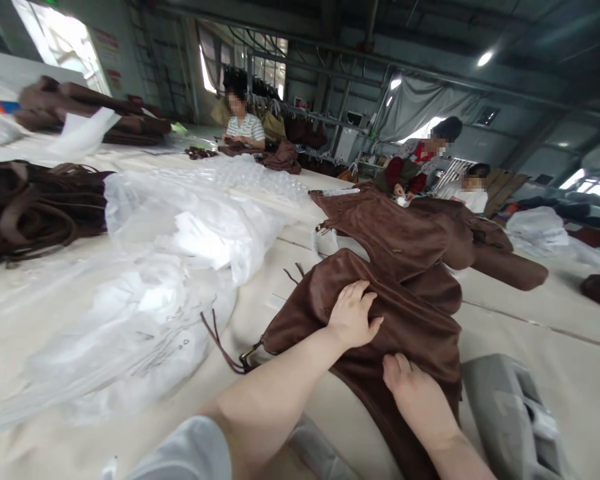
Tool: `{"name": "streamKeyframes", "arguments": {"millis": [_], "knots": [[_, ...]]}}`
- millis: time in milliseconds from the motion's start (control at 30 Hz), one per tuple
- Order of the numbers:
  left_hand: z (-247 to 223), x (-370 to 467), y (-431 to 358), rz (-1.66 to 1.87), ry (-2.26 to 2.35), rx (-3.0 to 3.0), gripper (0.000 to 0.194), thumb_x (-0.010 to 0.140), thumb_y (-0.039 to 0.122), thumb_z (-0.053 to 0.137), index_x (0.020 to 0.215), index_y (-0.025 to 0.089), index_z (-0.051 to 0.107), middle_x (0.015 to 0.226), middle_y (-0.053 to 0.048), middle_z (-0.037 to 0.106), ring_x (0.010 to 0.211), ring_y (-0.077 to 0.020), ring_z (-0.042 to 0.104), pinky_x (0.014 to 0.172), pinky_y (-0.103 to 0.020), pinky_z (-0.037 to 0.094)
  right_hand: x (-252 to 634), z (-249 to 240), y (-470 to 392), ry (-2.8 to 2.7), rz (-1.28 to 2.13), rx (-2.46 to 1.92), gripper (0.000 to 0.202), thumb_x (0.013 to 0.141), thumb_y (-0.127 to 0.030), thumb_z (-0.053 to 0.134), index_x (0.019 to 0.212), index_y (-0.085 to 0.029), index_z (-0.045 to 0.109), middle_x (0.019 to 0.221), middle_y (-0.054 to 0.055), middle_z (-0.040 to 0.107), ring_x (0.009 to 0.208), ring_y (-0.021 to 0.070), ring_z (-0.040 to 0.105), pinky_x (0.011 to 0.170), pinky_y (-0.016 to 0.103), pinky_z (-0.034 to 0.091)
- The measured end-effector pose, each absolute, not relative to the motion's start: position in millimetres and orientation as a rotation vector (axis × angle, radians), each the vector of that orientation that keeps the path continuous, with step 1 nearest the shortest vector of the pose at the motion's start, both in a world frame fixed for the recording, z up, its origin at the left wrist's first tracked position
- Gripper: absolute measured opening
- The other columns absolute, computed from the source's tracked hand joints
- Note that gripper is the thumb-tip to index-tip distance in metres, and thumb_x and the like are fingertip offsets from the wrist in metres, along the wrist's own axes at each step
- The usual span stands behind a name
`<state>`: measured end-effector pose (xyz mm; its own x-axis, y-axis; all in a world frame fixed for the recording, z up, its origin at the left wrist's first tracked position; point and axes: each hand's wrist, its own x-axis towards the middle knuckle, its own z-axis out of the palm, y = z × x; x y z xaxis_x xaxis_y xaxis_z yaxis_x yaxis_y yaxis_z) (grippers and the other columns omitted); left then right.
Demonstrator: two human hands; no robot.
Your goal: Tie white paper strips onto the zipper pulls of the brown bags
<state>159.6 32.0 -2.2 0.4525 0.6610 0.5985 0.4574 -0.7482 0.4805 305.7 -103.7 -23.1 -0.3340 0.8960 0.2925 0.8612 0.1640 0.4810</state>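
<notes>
A soft dark brown leather bag (420, 320) lies flattened on the pale table in front of me. Its left end carries a metal zip pull (247, 355) with thin leather strings. My left hand (355, 313) rests on the bag's upper face, fingers spread and thumb out. Lower and to the right, my right hand (415, 387) has its fingers curled into the leather near the bag's near side; the fingertips are partly hidden. Another brown bag (395, 227) lies just beyond, touching the first.
Crumpled clear plastic (145, 287) covers the left of the table (540, 353). Brown straps (35, 207) and stacked brown leather pieces (95, 110) lie beyond it. A grey block-shaped object (510, 413) stands close to my right hand. Co-workers (247, 127) work across the table.
</notes>
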Motion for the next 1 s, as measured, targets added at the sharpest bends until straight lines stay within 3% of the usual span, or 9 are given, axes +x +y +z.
{"name": "streamKeyframes", "arguments": {"millis": [233,367,433,500,567,633,767,900,1000], "knots": [[2.1,161.5,34.7,0.985,0.928,2.422,0.049,0.075,0.039,0.064,0.118,0.016,0.057,0.139,-0.012,0.043,0.129,-0.0262,0.038,0.11,-0.042,0.032,363.8,-27.0,-108.8,2.534,0.798,1.529,0.027,0.083,-0.002,0.044,0.099,-0.015,0.06,0.084,0.006,0.063,0.062,0.0146,0.061,0.053,0.025,0.046],[41.1,147.2,34.9,0.85,0.849,2.376,0.044,0.075,0.049,0.062,0.103,0.015,0.064,0.118,-0.012,0.059,0.114,-0.024,0.052,0.103,-0.036,0.04,351.8,-18.2,-117.3,2.546,0.662,1.751,0.022,0.089,-0.012,0.041,0.095,-0.016,0.062,0.083,0.007,0.067,0.061,0.0156,0.064,0.056,0.027,0.051],[65.2,132.1,35.7,0.927,0.842,2.299,0.042,0.08,0.052,0.055,0.102,0.017,0.064,0.11,-0.008,0.063,0.107,-0.0206,0.056,0.097,-0.032,0.044,320.3,-8.4,-124.0,2.557,0.587,1.938,0.022,0.09,-0.027,0.046,0.099,-0.016,0.062,0.095,0.011,0.067,0.077,0.0208,0.066,0.068,0.032,0.054],[84.1,112.8,39.0,0.942,0.864,2.257,0.042,0.083,0.053,0.05,0.102,0.019,0.064,0.107,-0.005,0.065,0.103,-0.019,0.058,0.093,-0.03,0.045,281.6,-0.8,-129.7,2.648,0.495,1.99,0.041,0.087,-0.041,0.051,0.117,-0.014,0.057,0.119,0.015,0.06,0.104,0.0275,0.06,0.085,0.038,0.051],[93.5,90.0,44.1,0.804,0.916,2.293,0.045,0.083,0.056,0.048,0.104,0.018,0.064,0.106,-0.005,0.066,0.099,-0.0199,0.06,0.09,-0.031,0.046,250.2,-0.3,-131.4,2.755,0.381,1.9,0.056,0.084,-0.042,0.053,0.134,-0.017,0.045,0.138,0.014,0.046,0.123,0.0293,0.047,0.096,0.041,0.045],[92.2,63.7,48.3,0.566,0.988,2.378,0.049,0.08,0.057,0.051,0.107,0.017,0.063,0.106,-0.007,0.066,0.097,-0.0226,0.061,0.088,-0.033,0.047,238.0,-8.7,-127.2,2.821,0.341,1.781,0.059,0.086,-0.037,0.051,0.14,-0.021,0.037,0.145,0.01,0.038,0.13,0.0274,0.039,0.1,0.043,0.042],[65.6,8.9,47.6,0.297,1.087,2.46,0.037,0.079,0.046,0.057,0.102,0.018,0.066,0.105,-0.008,0.068,0.097,-0.0245,0.062,0.087,-0.033,0.047,272.6,-41.0,-102.9,2.919,0.457,1.574,0.057,0.087,-0.035,0.049,0.142,-0.026,0.035,0.143,0.005,0.043,0.126,0.0222,0.046,0.098,0.039,0.045],[26.5,-22.2,47.4,0.552,1.238,2.283,0.024,0.083,0.028,0.048,0.093,0.019,0.068,0.092,-0.003,0.07,0.081,-0.0165,0.064,0.076,-0.025,0.05,333.5,-62.1,-83.6,2.929,0.488,1.476,0.058,0.084,-0.023,0.045,0.141,-0.031,0.037,0.14,0.001,0.047,0.118,0.0201,0.055,0.091,0.032,0.049],[6.1,-24.9,49.1,0.648,1.389,2.243,0.022,0.08,0.023,0.048,0.087,0.018,0.069,0.086,-0.003,0.069,0.077,-0.017,0.064,0.073,-0.027,0.051,362.3,-68.7,-79.7,2.915,0.457,1.553,0.06,0.081,-0.023,0.041,0.139,-0.036,0.039,0.135,-0.002,0.052,0.109,0.021,0.06,0.082,0.033,0.052]]}}
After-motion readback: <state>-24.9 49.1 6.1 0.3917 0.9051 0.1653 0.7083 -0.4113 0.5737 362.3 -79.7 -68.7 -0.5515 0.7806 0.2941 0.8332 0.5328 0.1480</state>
